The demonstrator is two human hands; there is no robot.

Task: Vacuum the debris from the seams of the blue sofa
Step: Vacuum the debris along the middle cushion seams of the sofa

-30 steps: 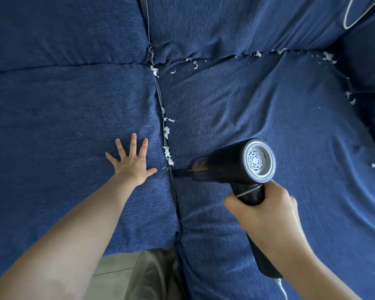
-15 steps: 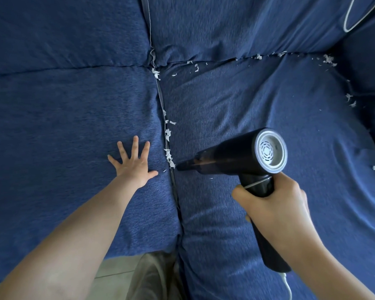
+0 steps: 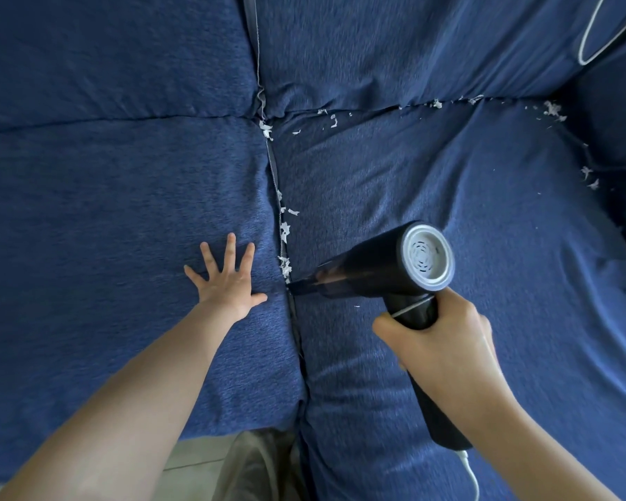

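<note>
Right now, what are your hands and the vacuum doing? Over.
Left hand flat on seat cushion. Right hand grips handheld vacuum, nozzle at centre seam. White scraps left above. Nothing blocking.

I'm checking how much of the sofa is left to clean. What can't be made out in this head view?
- Debris deep inside the centre seam: hidden by the cushion folds.
- Nozzle tip of the handheld vacuum: dark and sunk in the seam.
- Vacuum grip: wrapped by the right hand.
- White cable: cut off by the bottom edge.
- Fabric under the left hand: covered by the palm.
</note>
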